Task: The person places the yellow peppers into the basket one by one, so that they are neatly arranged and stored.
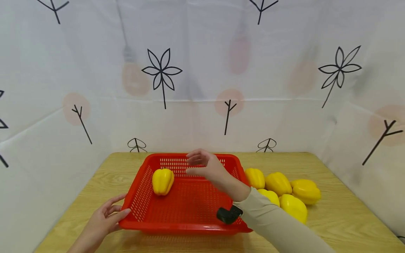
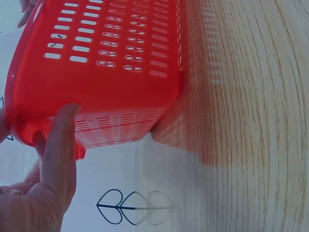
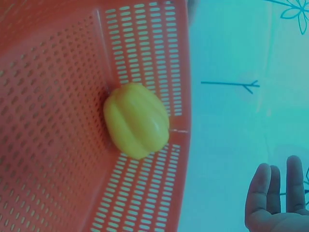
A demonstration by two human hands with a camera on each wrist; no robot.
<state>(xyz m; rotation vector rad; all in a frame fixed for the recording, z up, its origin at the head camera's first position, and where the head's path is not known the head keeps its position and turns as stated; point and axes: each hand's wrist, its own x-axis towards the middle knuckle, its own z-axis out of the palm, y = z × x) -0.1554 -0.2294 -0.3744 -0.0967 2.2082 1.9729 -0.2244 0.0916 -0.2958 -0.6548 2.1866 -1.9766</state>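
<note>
A red plastic basket [image 1: 190,226] with slotted walls stands on the table. One yellow bell pepper [image 1: 162,181] lies inside it, against the left wall near the back corner; the right wrist view shows this yellow bell pepper [image 3: 136,121] close up. My left hand [image 1: 105,216] grips the basket's rim at the front left corner, thumb on top and fingers outside. In the left wrist view, fingers of that left hand [image 2: 53,169] lie against the outer wall. Above the basket hovers my right hand [image 1: 207,167], fingers loosely bent and holding nothing.
Several yellow bell peppers [image 1: 278,183] lie grouped on the wooden table [image 1: 345,218] to the right of the basket, partly behind the right forearm. A black wrist device [image 1: 229,215] sits at the right wrist. A white patterned cloth [image 1: 202,123] hangs behind and at the sides.
</note>
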